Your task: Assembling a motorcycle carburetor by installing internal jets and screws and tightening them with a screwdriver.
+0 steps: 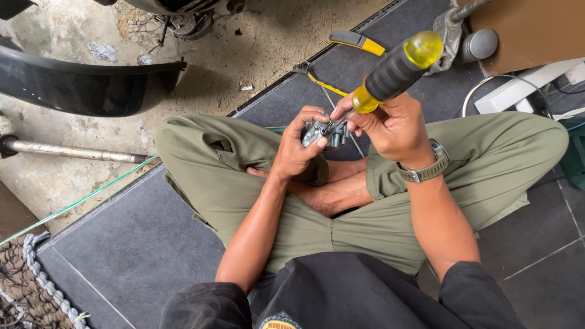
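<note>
I sit cross-legged on the dark floor mat (140,244), and my left hand (298,149) is closed around a small grey metal part (318,131), holding it above my lap with the thumb pressed on its top. My right hand (390,125) has its grip closed around a screwdriver (390,73), fingers wrapped where the shaft meets the black and yellow handle. The long axis of the tool runs from the yellow cap at upper right down to lower left, so its tip points straight at the metal part. The tip seems to touch the part's right face, though my fingers hide the exact contact. The two hands are just beside each other, left below and left of right. Yellow-handled pliers (356,41) lie on the mat well beyond my hands, near a concrete floor (244,55).
</note>
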